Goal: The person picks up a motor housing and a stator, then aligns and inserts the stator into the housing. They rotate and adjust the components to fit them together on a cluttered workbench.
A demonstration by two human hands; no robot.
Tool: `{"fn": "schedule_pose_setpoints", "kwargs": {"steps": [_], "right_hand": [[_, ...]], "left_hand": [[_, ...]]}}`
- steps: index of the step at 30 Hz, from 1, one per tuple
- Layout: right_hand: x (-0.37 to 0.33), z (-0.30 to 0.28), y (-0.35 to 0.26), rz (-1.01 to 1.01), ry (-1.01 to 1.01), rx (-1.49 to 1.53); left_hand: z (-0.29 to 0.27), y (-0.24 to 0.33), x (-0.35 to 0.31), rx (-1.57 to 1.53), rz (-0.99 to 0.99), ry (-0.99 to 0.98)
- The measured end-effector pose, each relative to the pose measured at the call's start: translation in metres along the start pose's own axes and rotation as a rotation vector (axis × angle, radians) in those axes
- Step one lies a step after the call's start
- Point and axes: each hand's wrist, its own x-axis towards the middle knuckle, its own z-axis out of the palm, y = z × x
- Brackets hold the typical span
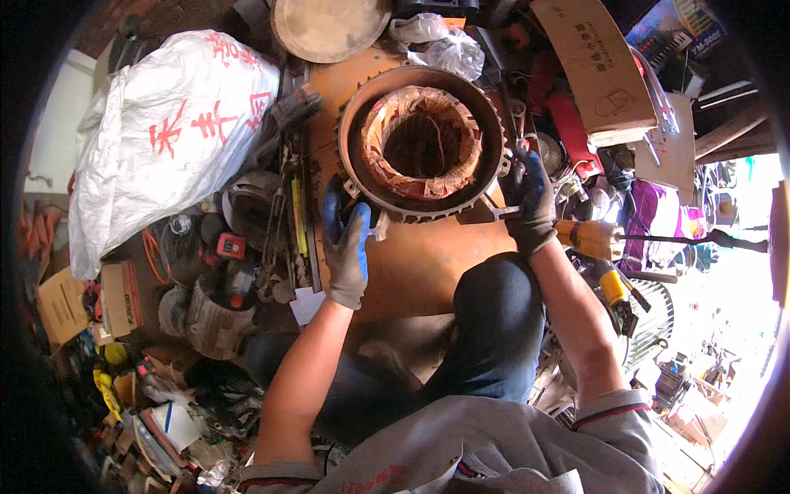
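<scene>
An electric motor housing (352,132) with a finned outer wall sits on an orange-brown work board in front of me. Inside it is a ring of stator windings (421,183) wrapped in tan insulation, with a thin wire across the dark central opening. My left hand (346,247), in a blue and grey glove, grips the housing at its lower left, by a mounting foot. On the opposite side my right hand (533,202), gloved the same way, holds its right edge near another foot. Some fingers of both hands are hidden by the housing.
The orange-brown board (395,276) reaches my knees. At left lie a white woven sack (177,132), long tools and a motor body (218,317). A round lid (331,29) and plastic bag (448,49) are beyond. A cardboard box (601,70) and yellow power tool (588,239) stand right.
</scene>
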Motion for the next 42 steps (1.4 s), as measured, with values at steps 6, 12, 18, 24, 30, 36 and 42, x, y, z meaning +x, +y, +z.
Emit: {"fn": "schedule_pose_setpoints", "kwargs": {"steps": [6, 12, 18, 24, 30, 36, 42], "right_hand": [[-0.007, 0.037, -0.010, -0.019, 0.112, -0.044], [0.053, 0.032, -0.035, -0.208, -0.032, -0.227], [0.065, 0.025, -0.049, -0.119, -0.182, -0.526], [0.091, 0.044, -0.066, -0.063, -0.236, -0.720], [0.102, 0.054, -0.083, -0.298, -0.310, -1.580], [0.100, 0.092, -0.087, -0.335, -0.687, -1.901], [0.133, 0.095, -0.081, -0.055, -0.948, -2.164]], "left_hand": [[0.006, 0.005, -0.007, 0.022, -0.037, -0.003], [0.049, -0.021, -0.015, 0.029, 0.023, 0.013], [0.040, -0.028, -0.010, 0.135, 0.006, 0.043], [0.066, -0.020, -0.010, 0.165, 0.097, 0.155], [0.048, -0.030, 0.009, 0.612, 0.538, 0.062], [0.014, -0.011, 0.033, 0.605, 0.311, 0.034], [-0.003, -0.013, 0.057, 0.566, 0.206, -0.005]]}}
